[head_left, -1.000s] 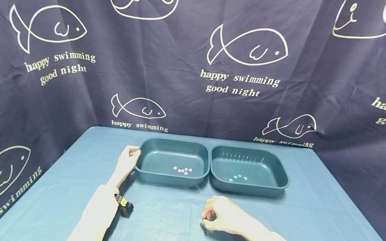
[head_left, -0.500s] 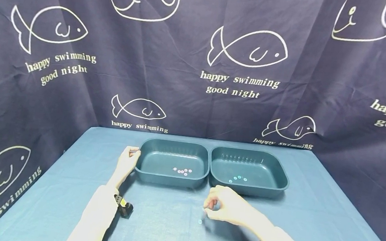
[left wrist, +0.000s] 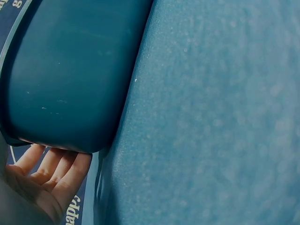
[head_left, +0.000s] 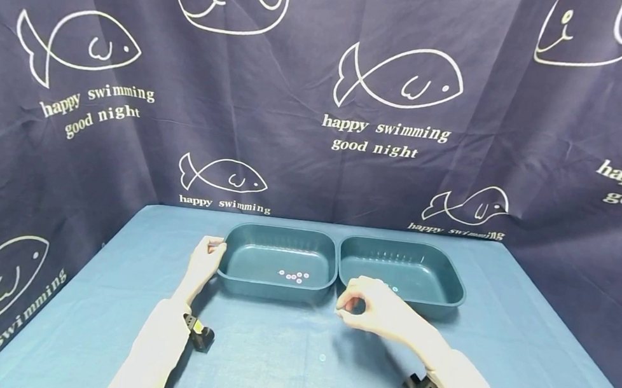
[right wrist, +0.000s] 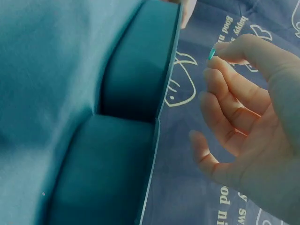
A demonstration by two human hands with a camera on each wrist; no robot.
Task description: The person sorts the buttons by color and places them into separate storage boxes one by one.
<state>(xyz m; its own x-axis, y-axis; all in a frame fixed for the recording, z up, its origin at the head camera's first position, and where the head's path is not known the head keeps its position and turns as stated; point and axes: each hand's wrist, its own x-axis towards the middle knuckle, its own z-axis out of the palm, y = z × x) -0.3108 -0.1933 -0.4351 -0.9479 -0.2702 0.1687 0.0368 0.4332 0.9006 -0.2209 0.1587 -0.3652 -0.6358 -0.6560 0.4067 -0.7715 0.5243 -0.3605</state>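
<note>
My right hand (head_left: 370, 306) pinches a small thin turquoise disc (right wrist: 212, 54) between thumb and index fingertip, above the table in front of the right bin (head_left: 436, 309). In the right wrist view its other fingers are loosely bent. My left hand (head_left: 206, 257) is at the left end of the left bin (head_left: 277, 290); in the left wrist view, its extended fingers (left wrist: 72, 176) touch the end wall. Several pale pink discs (head_left: 299, 276) lie in the left bin. Inside the right bin a turquoise disc (head_left: 395, 289) shows, the others mostly hidden behind my right hand.
One pale disc (head_left: 322, 357) lies on the blue tablecloth (head_left: 256, 367), nearer to me than the bins. Both teal bins stand side by side, their ends meeting. Behind the table hangs a dark curtain (head_left: 294, 141) with white fish drawings.
My right hand has risen from the table and moved forward toward the right bin with the turquoise disc, leaving one pale disc behind on the cloth. My left hand has stayed put.
</note>
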